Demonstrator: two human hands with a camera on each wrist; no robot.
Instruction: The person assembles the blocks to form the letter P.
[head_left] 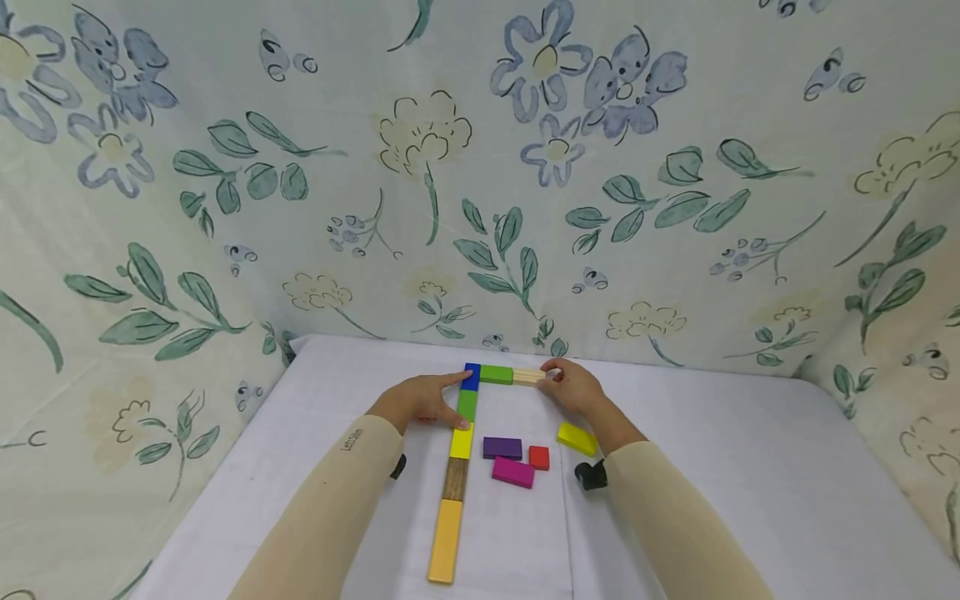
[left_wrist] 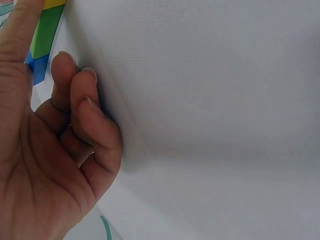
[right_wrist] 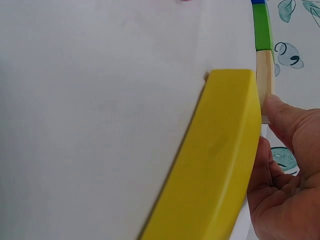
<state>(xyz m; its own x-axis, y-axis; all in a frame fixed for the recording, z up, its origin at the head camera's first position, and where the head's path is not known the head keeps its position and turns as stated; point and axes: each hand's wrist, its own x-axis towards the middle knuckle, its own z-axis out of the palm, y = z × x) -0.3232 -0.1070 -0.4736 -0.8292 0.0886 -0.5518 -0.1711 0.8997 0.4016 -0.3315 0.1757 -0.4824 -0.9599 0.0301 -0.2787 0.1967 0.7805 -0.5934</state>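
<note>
My left hand [head_left: 422, 400] lies along the upper part of a column of blocks. Its index finger touches the blue block [head_left: 471, 377] at the corner, and its thumb rests by the yellow block [head_left: 462, 442], below a green block [head_left: 467, 405]. In the left wrist view the other fingers [left_wrist: 102, 127] curl over the cloth, holding nothing. My right hand [head_left: 573, 387] pinches the far end of a pale wooden block [head_left: 528, 377], its thumb against the side in the right wrist view. That block's other end meets a second green block [head_left: 497, 374], which adjoins the blue one.
The column continues through a brown wood-grain block [head_left: 455, 479] to a long orange block [head_left: 446, 542]. Loose purple [head_left: 502, 448], magenta [head_left: 513, 472] and red [head_left: 538, 457] blocks lie between the arms. A loose yellow block [head_left: 577, 438] sits under the right wrist. Floral fabric [head_left: 480, 208] rises behind the table.
</note>
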